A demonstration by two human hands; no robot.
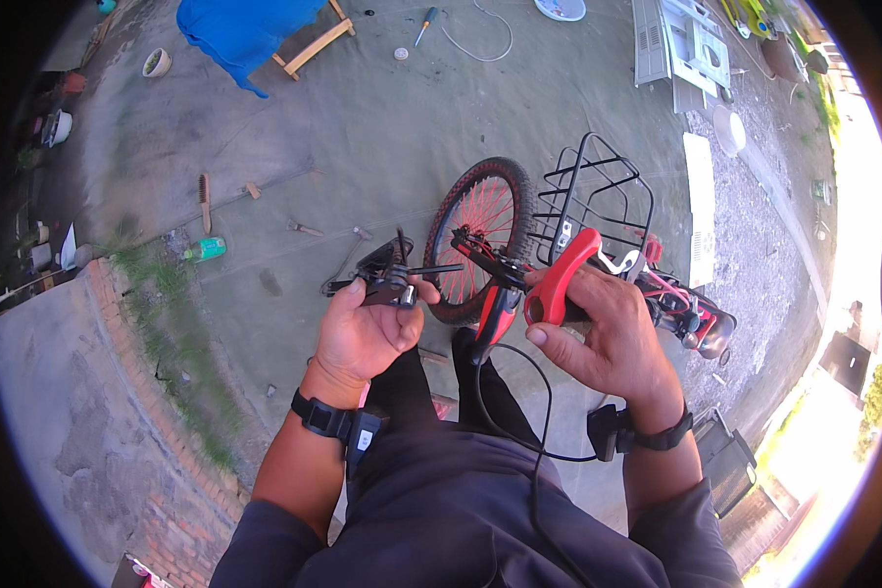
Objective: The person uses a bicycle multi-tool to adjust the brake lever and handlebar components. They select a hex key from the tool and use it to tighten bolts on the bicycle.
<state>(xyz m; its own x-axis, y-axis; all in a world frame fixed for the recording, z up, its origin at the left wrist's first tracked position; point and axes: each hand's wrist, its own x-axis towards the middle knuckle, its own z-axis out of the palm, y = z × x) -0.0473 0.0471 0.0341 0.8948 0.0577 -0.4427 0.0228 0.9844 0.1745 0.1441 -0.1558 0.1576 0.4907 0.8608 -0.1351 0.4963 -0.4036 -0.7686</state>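
My left hand (pixel 367 328) is closed on a black part (pixel 390 272) with several thin dark rods sticking out and a silver piece at its lower end. I cannot make out its exact kind. My right hand (pixel 612 328) grips a smooth red curved part (pixel 568 274) with a round hole at its lower end. Behind and between the hands is a bicycle with a black knobbly tyre (pixel 448 211), red spokes and a red-and-black piece (pixel 497 318) below the hub. A black wire basket (pixel 598 186) is beyond my right hand.
Hammers (pixel 305 228), a wooden-handled brush (pixel 205 203) and a green bottle (pixel 206 249) lie on the left. A screwdriver (pixel 425 26) lies far ahead, near a blue-covered wooden-legged seat (pixel 240 39). White panels (pixel 697 206) are on the right. A black cable (pixel 549 392) loops before my body.
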